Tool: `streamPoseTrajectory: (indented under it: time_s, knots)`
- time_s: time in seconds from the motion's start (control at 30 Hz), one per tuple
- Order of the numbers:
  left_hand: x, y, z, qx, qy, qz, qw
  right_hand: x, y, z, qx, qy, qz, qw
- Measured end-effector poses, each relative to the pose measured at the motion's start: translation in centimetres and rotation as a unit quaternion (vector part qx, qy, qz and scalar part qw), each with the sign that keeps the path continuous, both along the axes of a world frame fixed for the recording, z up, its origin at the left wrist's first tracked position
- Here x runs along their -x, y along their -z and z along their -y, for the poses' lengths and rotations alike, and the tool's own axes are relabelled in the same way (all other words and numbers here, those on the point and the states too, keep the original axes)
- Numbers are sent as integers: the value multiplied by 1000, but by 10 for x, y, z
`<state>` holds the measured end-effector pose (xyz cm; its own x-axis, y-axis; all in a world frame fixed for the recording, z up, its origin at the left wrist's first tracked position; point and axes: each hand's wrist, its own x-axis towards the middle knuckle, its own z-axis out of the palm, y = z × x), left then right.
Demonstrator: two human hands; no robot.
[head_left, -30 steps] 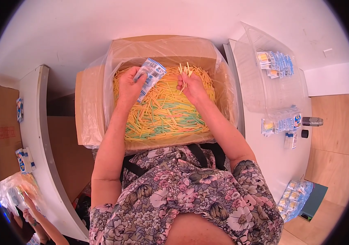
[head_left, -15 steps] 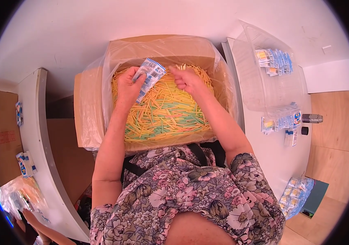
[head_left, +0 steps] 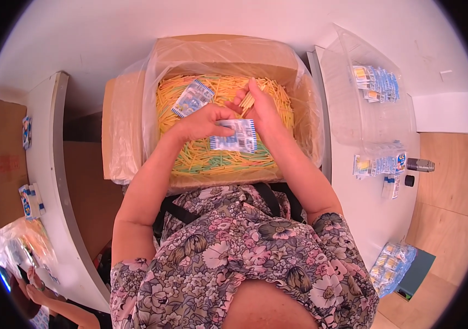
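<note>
My left hand (head_left: 204, 123) pinches a small clear packet with blue-striped ends (head_left: 237, 141), thumb on top. Close beside it, my right hand (head_left: 264, 109) is turned palm inward, fingers curled round a small bundle of thin pale-yellow sticks (head_left: 247, 103). A second blue-and-clear packet (head_left: 193, 98) appears to lie on the loose sticks just beyond my left hand. Under both hands, a cardboard box (head_left: 212, 45) lined with clear plastic holds a mass of thin yellow, orange and green sticks (head_left: 217, 164).
On the right-hand white table (head_left: 349, 192) stand a clear plastic bin (head_left: 343, 109) with packets, more packets (head_left: 382, 163), a dark cylinder (head_left: 420, 164) and a blue-wrapped bundle (head_left: 393, 268). Another white table (head_left: 72, 236) runs along the left, with a co-worker's arms (head_left: 58, 307) at lower left.
My left hand has come down and right with a packet, while another packet now shows on the sticks. The right hand has turned, bringing its stick bundle into view.
</note>
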<state>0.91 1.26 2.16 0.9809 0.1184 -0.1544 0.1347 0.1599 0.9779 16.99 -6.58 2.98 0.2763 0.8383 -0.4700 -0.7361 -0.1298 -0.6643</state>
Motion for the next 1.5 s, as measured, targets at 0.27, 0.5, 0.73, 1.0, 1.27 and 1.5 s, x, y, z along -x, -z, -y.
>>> streamPoseTrajectory:
  time_s: [0.27, 0.5, 0.73, 1.0, 1.27, 1.5]
  knots:
    - [-3, 7, 7, -6, -39, 30, 999, 20, -20, 29, -7, -82, 28, 996]
    - [-2, 5, 13, 36, -48, 77, 995, 10, -6, 32, -59, -28, 150, 987]
    - [-3, 6, 25, 27, -45, 18, 998, 18, -4, 41, -32, -150, 345, 926]
    - [-6, 4, 25, -73, -49, 20, 996, -8, -10, 40, -218, -146, 714, 649]
    - [-8, 7, 26, -133, -64, 73, 986, 10, -24, 33, 15, -156, 706, 691]
    - [-8, 0, 27, 40, -126, 33, 991, -34, -27, 66, 48, -62, 656, 750]
